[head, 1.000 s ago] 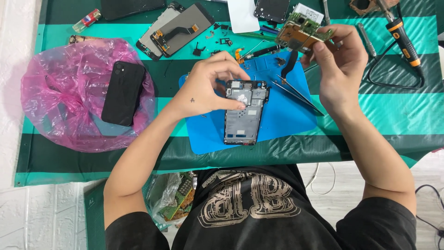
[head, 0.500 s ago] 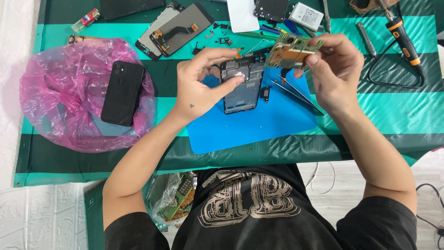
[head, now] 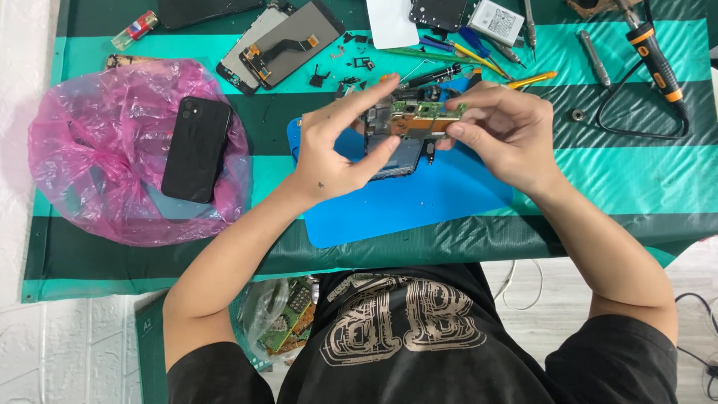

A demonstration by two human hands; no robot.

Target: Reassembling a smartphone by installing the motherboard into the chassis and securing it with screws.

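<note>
left hand (head: 333, 153): fingers spread, thumb and fingertips steadying the phone frame's left edge
right hand (head: 501, 131): pinching the circuit board by its right end
circuit board (head: 419, 116): small, green with an orange patch and metal shields, held level just above the frame
phone frame (head: 396, 153): dark, opened, on the blue mat (head: 419, 202), tabletop centre
black phone (head: 196, 148): 9 o'clock, on the pink bag (head: 90, 172)
screen panels (head: 288, 41): 11 o'clock, far
screwdriver (head: 652, 49): 2 o'clock, far

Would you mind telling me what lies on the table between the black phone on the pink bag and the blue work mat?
In the head view, only bare green striped table cover lies between the black phone and the blue mat.
</note>
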